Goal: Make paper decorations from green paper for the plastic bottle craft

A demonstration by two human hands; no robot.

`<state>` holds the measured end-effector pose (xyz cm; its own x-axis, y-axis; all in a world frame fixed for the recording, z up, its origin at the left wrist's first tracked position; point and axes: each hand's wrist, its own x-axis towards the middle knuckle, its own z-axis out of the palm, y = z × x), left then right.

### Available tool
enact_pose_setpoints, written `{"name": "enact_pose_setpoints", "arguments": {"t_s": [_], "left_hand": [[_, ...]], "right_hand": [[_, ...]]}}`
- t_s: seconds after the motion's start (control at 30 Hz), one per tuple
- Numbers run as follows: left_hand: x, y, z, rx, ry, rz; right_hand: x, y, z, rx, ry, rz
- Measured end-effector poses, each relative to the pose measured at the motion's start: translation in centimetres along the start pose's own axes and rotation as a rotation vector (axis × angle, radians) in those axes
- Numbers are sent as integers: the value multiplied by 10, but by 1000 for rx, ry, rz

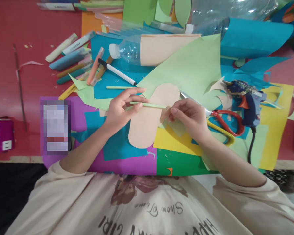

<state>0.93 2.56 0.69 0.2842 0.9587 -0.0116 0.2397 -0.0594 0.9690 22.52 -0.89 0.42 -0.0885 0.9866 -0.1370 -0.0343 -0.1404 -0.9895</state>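
Observation:
My left hand (pixel 121 109) pinches a thin light-green paper stick (pixel 154 105) between thumb and fingers, the stick pointing right. At its right end is my right hand (pixel 187 114), fingers curled together in a pinch; what sits in them is hidden. Below the stick lies a peach paper cutout (pixel 143 130) with rounded ends. A second light-green stick (pixel 120 87) rests on blue paper beyond my left hand. Red-and-yellow-handled scissors (pixel 229 122) lie to the right of my right hand, their blades partly behind it.
A clear bottle (pixel 129 50) wrapped in peach paper lies ahead, beside a large light-green sheet (pixel 186 65). Several markers (pixel 71 58) are piled at left, with a white marker (pixel 120 74) nearer. A glue gun (pixel 251 107) with a black cord lies right. A blurred phone (pixel 55 127) is at left.

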Motion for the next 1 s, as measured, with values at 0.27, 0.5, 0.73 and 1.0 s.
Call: {"name": "enact_pose_setpoints", "arguments": {"t_s": [0.27, 0.5, 0.73, 1.0], "left_hand": [[4, -4, 0, 367, 53, 173], [2, -8, -2, 439, 159, 242], [-3, -6, 0, 424, 82, 279], [0, -5, 0, 436, -1, 428]], "right_hand": [[1, -3, -2, -21, -4, 46], [-2, -5, -2, -122, -29, 11], [-2, -8, -7, -325, 9, -258], [-34, -37, -93, -1108, 758, 10]]}}
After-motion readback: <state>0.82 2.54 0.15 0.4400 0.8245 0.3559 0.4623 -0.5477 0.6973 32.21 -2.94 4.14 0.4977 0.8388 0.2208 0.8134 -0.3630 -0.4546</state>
